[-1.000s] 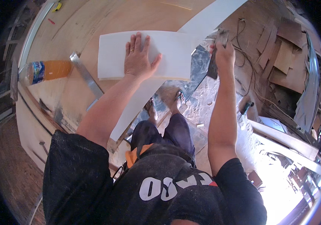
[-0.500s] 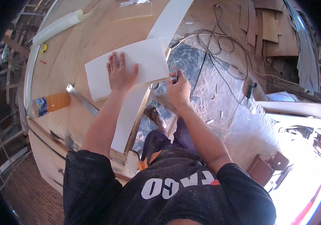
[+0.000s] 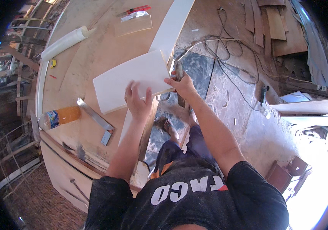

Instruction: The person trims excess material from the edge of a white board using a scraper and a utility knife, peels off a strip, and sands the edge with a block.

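Note:
A white rectangular board lies aslant on the workbench, its right end by the bench's edge. My left hand is over the board's near edge with fingers spread; whether it touches is unclear. At the board's right end, my right hand is closed round a long greyish-brown bar, whose exact kind I cannot make out. The thumb reaches to the board's corner, and the other fingers are mostly hidden. A metal try square lies left of my left forearm.
On the bench are an orange drink bottle, a white roll, a yellow tape measure, a red cutter knife and a small wood piece. A cable loops over the floor at right, near leaning boards.
My left hand has slid from the board's middle toward its near edge. My right hand has come against the board's right end, the bar now showing above and below it. The view has shifted slightly.

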Tool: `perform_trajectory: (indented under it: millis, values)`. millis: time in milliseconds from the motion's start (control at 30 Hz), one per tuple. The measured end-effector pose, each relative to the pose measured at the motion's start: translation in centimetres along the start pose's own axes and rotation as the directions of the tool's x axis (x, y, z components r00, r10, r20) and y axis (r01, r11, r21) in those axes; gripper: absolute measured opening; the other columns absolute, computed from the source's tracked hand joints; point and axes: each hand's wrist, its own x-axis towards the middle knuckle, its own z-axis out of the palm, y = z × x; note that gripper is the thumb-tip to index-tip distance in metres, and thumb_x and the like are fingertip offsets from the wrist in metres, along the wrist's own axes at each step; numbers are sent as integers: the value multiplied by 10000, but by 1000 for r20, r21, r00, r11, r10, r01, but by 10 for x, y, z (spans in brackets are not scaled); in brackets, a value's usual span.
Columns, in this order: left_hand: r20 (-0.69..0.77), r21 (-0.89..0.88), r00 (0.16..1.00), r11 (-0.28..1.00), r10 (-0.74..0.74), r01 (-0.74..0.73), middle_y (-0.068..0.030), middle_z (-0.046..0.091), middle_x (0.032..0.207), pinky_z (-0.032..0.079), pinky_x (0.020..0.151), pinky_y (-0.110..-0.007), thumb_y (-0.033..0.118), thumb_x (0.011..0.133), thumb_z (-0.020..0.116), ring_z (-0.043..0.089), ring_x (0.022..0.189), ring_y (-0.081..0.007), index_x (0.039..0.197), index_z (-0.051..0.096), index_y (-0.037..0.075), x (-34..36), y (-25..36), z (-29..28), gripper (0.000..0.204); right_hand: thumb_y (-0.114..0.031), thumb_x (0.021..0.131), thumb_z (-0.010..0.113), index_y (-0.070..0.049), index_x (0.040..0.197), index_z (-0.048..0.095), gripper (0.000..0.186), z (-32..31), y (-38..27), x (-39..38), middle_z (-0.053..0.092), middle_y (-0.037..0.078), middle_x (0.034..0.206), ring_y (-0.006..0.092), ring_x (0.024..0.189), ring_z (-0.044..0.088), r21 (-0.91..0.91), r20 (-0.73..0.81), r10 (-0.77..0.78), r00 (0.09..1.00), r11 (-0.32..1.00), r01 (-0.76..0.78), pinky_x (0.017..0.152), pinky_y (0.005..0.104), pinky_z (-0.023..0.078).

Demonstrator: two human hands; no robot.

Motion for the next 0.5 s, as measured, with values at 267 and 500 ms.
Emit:
perform_trajectory:
  millis: [267, 500]
  values:
    - [640, -444, 360, 56, -679, 894, -118, 707, 1065, 579, 856, -357, 520, 1003, 728, 709, 1028, -215, 1065, 646, -15, -68, 46, -55, 545, -77, 837, 881, -21, 1240, 626, 481, -6, -21, -64, 693, 55, 1034, 159, 928, 674, 190, -15, 76, 997, 979, -72, 851, 327, 547]
    - [691, -691, 346, -439, -635, 574, -99, 694, 1184, 624, 903, -361, 283, 986, 791, 719, 1041, -221, 1264, 573, -1, -63, 62, -64, 454, -48, 895, 838, -31, 1224, 614, 398, -29, -18, -158, 689, 54, 1029, 152, 959, 664, 365, -117, 216, 969, 917, -161, 867, 318, 546]
